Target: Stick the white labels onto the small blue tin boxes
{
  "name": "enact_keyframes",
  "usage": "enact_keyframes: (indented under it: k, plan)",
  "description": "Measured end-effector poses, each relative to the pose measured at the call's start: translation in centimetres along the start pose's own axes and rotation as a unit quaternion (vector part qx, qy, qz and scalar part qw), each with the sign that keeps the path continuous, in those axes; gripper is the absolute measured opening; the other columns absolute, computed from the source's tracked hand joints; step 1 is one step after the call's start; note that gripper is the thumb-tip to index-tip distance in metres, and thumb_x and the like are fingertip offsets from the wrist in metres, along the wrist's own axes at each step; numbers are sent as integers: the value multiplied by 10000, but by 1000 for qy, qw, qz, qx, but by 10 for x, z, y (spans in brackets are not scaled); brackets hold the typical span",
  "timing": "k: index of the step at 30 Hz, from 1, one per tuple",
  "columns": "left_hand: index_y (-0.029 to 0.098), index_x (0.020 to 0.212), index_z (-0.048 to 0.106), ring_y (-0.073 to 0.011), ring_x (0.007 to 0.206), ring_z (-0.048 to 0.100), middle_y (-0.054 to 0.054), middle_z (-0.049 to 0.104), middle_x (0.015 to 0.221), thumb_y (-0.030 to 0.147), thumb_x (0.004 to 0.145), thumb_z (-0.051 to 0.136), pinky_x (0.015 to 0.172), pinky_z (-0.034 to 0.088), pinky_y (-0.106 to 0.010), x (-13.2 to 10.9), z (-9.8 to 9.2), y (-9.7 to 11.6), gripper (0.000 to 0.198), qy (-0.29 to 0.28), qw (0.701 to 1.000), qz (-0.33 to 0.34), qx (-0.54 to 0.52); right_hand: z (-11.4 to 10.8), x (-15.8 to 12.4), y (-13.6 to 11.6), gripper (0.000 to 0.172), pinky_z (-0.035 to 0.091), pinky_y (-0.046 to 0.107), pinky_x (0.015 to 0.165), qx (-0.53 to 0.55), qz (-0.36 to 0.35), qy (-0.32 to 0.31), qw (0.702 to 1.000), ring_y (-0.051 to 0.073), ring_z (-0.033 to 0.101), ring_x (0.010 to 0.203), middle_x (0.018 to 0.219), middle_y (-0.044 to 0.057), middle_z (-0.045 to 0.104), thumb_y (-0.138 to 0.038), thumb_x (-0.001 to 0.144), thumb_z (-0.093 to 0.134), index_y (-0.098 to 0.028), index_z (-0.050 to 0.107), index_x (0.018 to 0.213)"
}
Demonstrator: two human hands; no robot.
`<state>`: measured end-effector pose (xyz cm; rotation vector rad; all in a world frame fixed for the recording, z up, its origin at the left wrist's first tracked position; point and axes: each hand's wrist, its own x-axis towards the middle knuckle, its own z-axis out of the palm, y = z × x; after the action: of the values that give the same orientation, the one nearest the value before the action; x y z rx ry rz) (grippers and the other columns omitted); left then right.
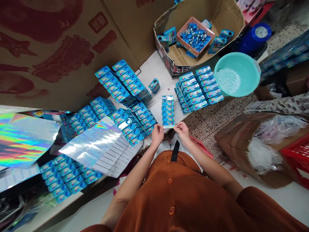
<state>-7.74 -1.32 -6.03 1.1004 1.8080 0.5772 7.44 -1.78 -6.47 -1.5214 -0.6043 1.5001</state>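
My left hand (pixel 157 135) and my right hand (pixel 182 132) meet at the lower end of a vertical strip of small blue tins (pixel 168 111), pinching its pale card edge between fingers and thumbs. The strip stands on a white table (pixel 154 69). Rows of matching blue tins (pixel 199 88) lie to its right, and more rows (pixel 132 120) lie to its left. A single loose blue tin (pixel 154 85) sits above the strip. Left of my left hand, a stack of holographic foil sheets (pixel 96 143) rests over the tins.
A cardboard box (pixel 166 54) holds a pink tray of blue-and-silver lids (pixel 195 36). A turquoise basin (pixel 236 74) with small white pieces sits beside it. A brown sack with clear plastic (pixel 256 145) and a red crate (pixel 298 158) stand on the speckled floor at right.
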Motion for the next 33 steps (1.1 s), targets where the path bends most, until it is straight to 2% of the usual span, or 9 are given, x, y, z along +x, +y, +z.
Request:
enact_keyframes:
  k: [6, 12, 22, 33]
  plan:
    - [199, 896, 520, -231, 829, 581, -80, 601, 839, 310, 907, 378, 778, 416, -342, 11, 4, -14, 181, 30, 982, 51, 177, 12, 13, 34, 163, 362, 252, 627, -100, -23, 57, 993, 124, 417, 605, 697, -33, 518, -320, 695, 624, -239, 491, 742]
    - [184, 899, 525, -267, 922, 561, -108, 613, 896, 243, 905, 389, 825, 376, -389, 22, 11, -20, 149, 71, 956, 82, 272, 22, 22, 40, 120, 361, 246, 600, -178, -75, 92, 977, 121, 416, 579, 706, -29, 539, -321, 714, 577, -224, 509, 737]
    - [186, 880, 529, -270, 916, 565, -92, 625, 881, 212, 897, 411, 808, 356, -393, 24, 8, -25, 123, 87, 944, 77, 309, 32, 26, 52, 123, 348, 235, 565, -196, -64, 127, 970, 109, 390, 530, 673, -48, 533, -310, 691, 581, -217, 507, 727]
    - [179, 901, 543, -277, 940, 555, -101, 632, 896, 238, 903, 418, 832, 336, -410, 25, 9, -27, 139, 80, 938, 75, 330, 32, 31, 59, 96, 396, 240, 631, -210, -71, 131, 966, 126, 478, 585, 688, -47, 542, -256, 694, 549, -227, 482, 757]
